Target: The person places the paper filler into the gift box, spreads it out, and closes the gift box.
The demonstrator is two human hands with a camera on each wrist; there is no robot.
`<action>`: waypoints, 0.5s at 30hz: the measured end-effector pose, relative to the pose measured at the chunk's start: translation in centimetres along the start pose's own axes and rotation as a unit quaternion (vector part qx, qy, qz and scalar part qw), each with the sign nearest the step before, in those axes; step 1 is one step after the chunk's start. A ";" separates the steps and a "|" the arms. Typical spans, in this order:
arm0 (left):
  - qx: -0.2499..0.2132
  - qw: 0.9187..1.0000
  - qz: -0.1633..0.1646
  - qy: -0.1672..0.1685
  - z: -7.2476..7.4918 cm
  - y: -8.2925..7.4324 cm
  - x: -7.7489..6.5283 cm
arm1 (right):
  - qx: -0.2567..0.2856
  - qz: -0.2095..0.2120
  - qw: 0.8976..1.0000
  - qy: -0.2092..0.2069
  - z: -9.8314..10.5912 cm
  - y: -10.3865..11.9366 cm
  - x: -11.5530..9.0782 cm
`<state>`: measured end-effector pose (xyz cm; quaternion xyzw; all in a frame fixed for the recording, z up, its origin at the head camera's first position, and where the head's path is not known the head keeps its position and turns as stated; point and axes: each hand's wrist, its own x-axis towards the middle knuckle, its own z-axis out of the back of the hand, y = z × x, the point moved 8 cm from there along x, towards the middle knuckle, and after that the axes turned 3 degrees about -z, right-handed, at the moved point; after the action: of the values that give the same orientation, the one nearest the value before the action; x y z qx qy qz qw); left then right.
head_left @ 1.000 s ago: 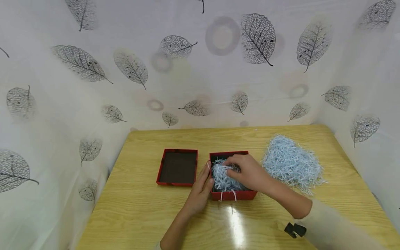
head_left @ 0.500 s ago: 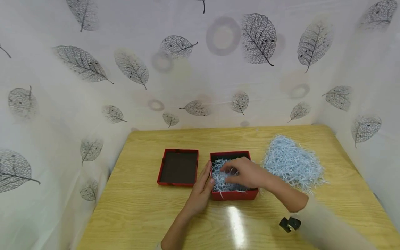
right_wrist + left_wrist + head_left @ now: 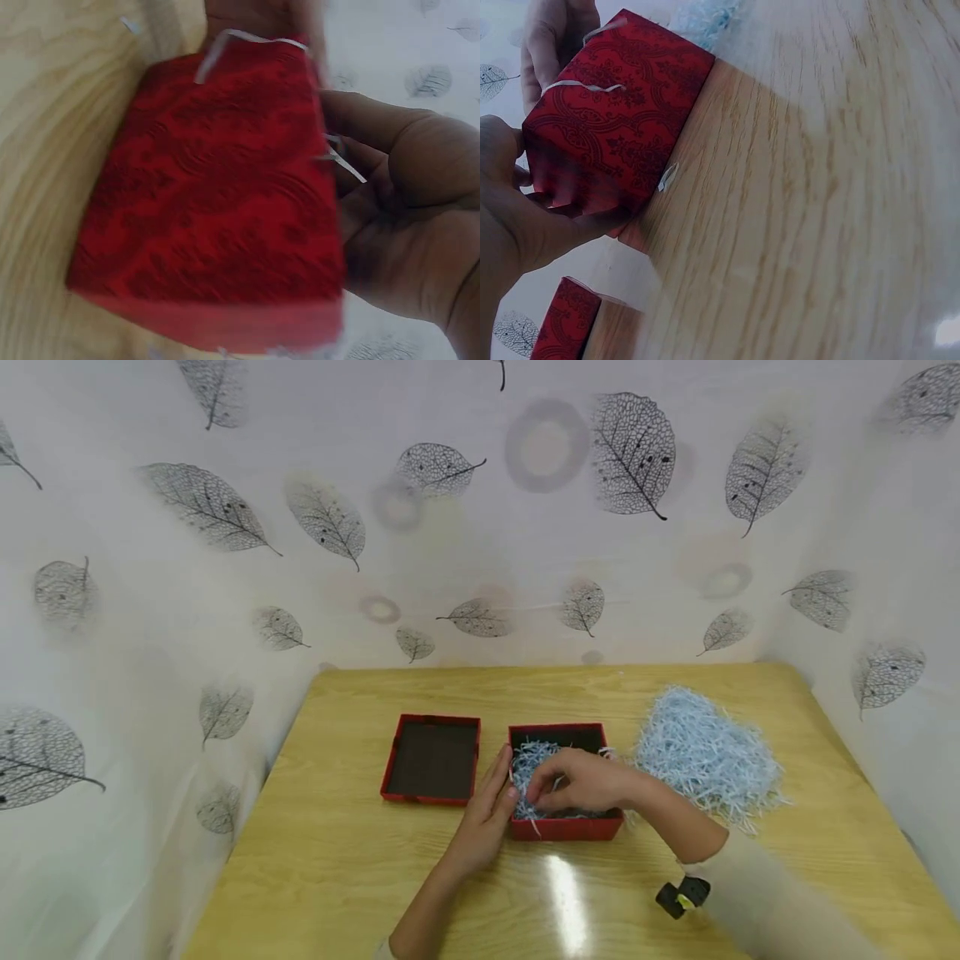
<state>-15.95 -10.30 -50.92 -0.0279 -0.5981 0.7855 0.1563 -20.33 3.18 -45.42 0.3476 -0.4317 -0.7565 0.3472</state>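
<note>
In the head view, an uncovered red box (image 3: pixel 566 829) with a dark inside holds light blue shredded paper (image 3: pixel 528 768). My left hand (image 3: pixel 480 827) lies along the box's left wall, its fingers straight against the outside. My right hand (image 3: pixel 581 781) reaches in over the right rim, fingers curled and fingertips together in the shredded paper. The left wrist view shows the patterned red box side (image 3: pixel 622 105), with the left fingers and thumb against it. In the right wrist view, the right hand (image 3: pixel 412 202) bends over the box rim; the fingertips are hidden behind the wall.
A red lid (image 3: pixel 431 760) with a dark inside lies left of the box. A heap of loose light blue shredded paper (image 3: pixel 705 760) lies on the wooden table (image 3: pixel 337 860) to the right. Thin strands hang over the box's edge. A leaf-printed curtain (image 3: pixel 465 543) surrounds the table.
The right hand pinches raised strands at first, then spreads its fingers, and now curls them lower in the box. The paper there sits flatter. The left hand stays at the box wall.
</note>
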 end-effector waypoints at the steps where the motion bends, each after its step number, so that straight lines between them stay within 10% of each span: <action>1: 0.002 1.000 0.002 0.000 0.0 0.0 -0.1 | -0.009 0.000 1.000 0.008 -0.6 -0.2 0.5; 9: 0.001 1.000 0.011 0.007 -0.1 0.4 -0.1 | -0.071 -0.051 0.996 -0.007 -2.1 -2.7 3.0; 15: 0.005 1.000 0.013 0.009 -0.2 0.4 -0.1 | -0.019 -0.049 0.998 -0.041 0.2 -1.4 0.7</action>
<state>-15.92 -10.22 -51.35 -0.0424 -0.5923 0.7902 0.1516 -21.16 3.19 -46.76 0.3304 -0.4133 -0.7945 0.2979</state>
